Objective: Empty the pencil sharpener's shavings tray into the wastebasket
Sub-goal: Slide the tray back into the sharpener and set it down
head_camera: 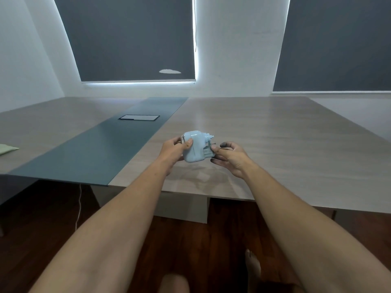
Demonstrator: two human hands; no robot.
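A pale blue pencil sharpener (195, 147) is held in the air just above the wooden table (275, 144), near its front edge. My left hand (174, 150) grips its left end, thumb on top, where a clear part shows. My right hand (229, 157) pinches its right end, at the crank side, with thumb and fingers. The fingertips of my right hand look dark and smudged. No wastebasket is in view, and I cannot make out the shavings tray as a separate part.
A dark blue-grey strip (101, 144) runs down the table's middle with a cable hatch (139, 117) set in it. A pale green cloth (7, 148) lies at the far left edge. A white cable (79, 208) hangs below the table. Dark wood floor and my bare feet (252, 265) are below.
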